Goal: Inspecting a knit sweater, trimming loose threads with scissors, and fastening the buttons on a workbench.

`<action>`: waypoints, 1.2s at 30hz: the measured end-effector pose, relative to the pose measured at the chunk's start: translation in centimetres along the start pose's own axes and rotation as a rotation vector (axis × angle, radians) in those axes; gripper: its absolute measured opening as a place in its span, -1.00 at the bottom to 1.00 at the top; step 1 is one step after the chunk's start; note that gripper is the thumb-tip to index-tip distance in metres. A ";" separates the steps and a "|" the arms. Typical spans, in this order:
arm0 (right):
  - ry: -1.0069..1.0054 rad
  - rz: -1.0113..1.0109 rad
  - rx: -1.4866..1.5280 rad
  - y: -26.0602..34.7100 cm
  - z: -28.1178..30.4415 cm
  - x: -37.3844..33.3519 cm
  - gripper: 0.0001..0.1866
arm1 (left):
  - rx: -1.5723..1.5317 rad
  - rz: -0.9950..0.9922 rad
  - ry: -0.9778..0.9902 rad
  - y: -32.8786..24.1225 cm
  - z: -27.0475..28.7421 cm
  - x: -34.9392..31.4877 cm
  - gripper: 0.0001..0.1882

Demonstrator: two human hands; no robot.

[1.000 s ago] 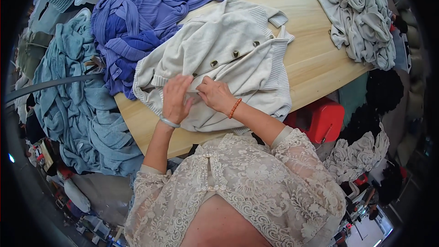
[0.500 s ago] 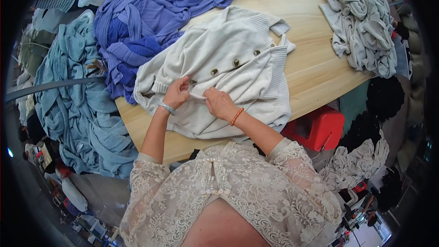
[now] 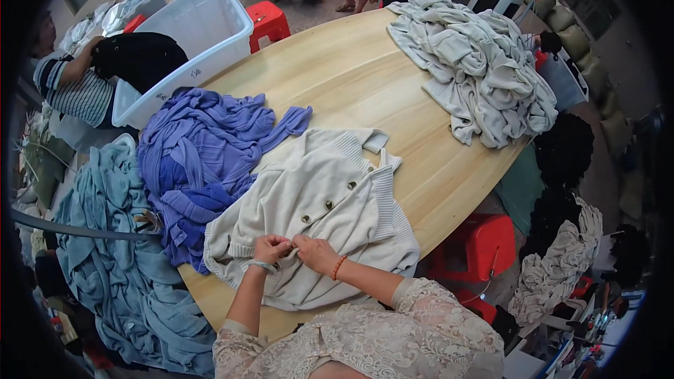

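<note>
The left hand (image 3: 272, 249) and right hand (image 3: 316, 255) meet, both pinching the front edge of a cream cardigan (image 3: 281, 200). Under it stretches a pale wooden table (image 3: 337, 74), a teal heap (image 3: 123, 260) beside its left edge, a grey-white pile (image 3: 477, 63) at the far right and a purple pile (image 3: 203, 147) touching the cardigan's upper left. The cardigan lies spread at the table's near end, dark buttons (image 3: 328, 205) along its front.

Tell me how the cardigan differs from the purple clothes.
The cardigan is cream, unlike the purple clothes. The cardigan lies spread out; the purple clothes are heaped. The left hand and right hand pinch the cardigan; neither touches the purple clothes. In common: both lie on the table.
</note>
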State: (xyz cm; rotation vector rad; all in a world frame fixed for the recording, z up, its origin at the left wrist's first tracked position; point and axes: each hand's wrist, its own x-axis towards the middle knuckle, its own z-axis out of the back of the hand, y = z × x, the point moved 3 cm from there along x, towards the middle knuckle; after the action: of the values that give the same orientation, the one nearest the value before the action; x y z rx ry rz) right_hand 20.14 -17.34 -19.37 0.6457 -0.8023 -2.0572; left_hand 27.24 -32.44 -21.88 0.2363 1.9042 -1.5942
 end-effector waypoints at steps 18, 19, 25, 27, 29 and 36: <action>0.005 0.134 -0.192 2.9 1.5 0.3 -0.66 | -0.201 0.183 0.028 1.1 0.8 -0.2 -0.83; 0.023 0.137 -0.205 2.9 1.6 0.6 -0.67 | -0.203 0.196 0.049 1.0 0.9 -0.1 -0.83; 0.068 0.094 -0.142 0.6 1.2 0.9 -0.68 | -0.083 -0.144 0.235 -1.1 -0.3 -2.7 -0.65; 0.069 0.079 -0.041 1.0 1.0 0.5 -0.71 | 0.066 -0.310 0.173 -1.0 -0.5 -4.0 -0.65; 0.124 0.126 0.026 1.1 0.8 0.4 -0.73 | 0.515 -0.368 0.001 -0.8 -0.2 -4.4 -0.74; 0.104 0.085 0.091 0.1 0.8 -0.3 -0.70 | 0.506 -0.460 -0.128 0.1 -1.3 -4.3 -0.84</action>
State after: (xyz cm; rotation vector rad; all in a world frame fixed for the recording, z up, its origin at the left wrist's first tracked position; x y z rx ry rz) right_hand 19.80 -16.89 -18.70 0.7506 -0.8521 -1.9032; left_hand 30.20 -30.10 -19.43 -0.1069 1.4943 -2.3289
